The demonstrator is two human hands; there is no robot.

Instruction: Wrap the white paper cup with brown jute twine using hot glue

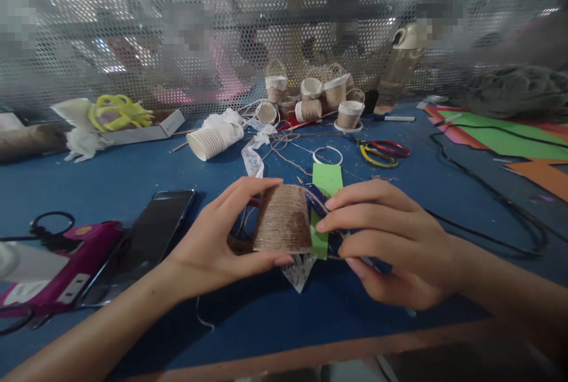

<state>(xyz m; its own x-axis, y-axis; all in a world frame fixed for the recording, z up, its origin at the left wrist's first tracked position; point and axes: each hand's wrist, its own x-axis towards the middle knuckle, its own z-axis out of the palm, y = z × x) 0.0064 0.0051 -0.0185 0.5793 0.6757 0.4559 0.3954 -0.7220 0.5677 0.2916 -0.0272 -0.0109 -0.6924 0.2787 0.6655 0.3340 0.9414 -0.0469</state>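
Observation:
A small cup wrapped in brown twine (284,219) lies on its side between the fingers and thumb of my left hand (217,228). My right hand (390,240) is to the right of the cup with its fingers curled. A thin strand of twine (313,194) runs from the cup's upper edge to the right fingertips, which appear to grip it. Under and behind these fingers lie a dark blue glue gun (316,197), partly hidden, and a green paper strip (327,176). A piece of white lace (299,274) pokes out below the cup.
Several twine-wrapped baskets (350,115), a stack of paper cups (206,142), lace (254,157) and scissors (384,154) lie farther back. At left are a phone (146,240) and a magenta power strip (84,255). Coloured paper (501,139) and a black cable (488,196) are at right.

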